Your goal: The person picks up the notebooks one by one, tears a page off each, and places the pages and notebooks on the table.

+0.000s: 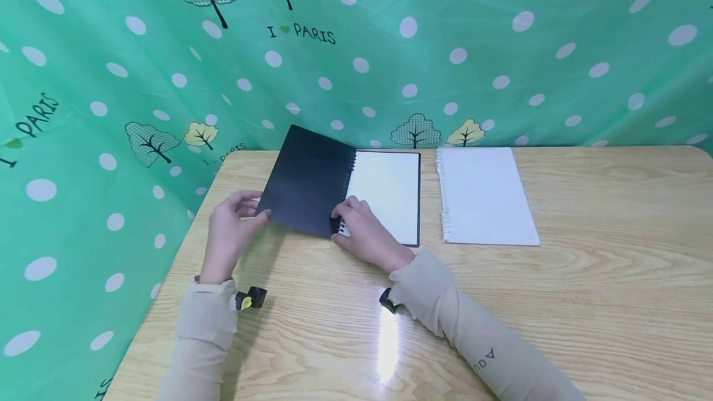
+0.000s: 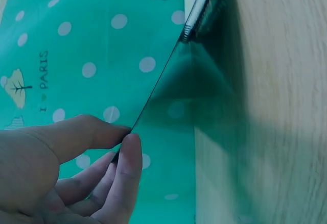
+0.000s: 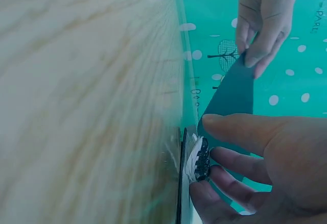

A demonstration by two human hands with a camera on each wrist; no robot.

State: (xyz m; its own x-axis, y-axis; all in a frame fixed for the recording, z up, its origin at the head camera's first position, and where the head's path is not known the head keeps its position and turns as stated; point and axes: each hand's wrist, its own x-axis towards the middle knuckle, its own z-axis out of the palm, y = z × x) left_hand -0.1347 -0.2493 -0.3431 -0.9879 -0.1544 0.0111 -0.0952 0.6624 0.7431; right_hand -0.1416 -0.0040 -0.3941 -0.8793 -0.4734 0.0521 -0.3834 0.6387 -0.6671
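Observation:
A spiral notebook lies opened on the wooden table, its black cover (image 1: 306,178) raised at a tilt on the left and its white lined page (image 1: 390,194) flat on the right. My left hand (image 1: 234,228) pinches the cover's near left corner between thumb and fingers, as the left wrist view also shows. At the near end of the coil binding (image 3: 203,157), my right hand (image 1: 370,232) has its bent fingers and thumb around the coil. Part of the binding and page is hidden beneath that hand.
To the right of the notebook lies a white pad (image 1: 489,197) with a ragged, notched left edge. A green dotted cloth (image 1: 379,30) hangs behind and to the left of the table (image 1: 613,302). Glare marks the tabletop between the forearms.

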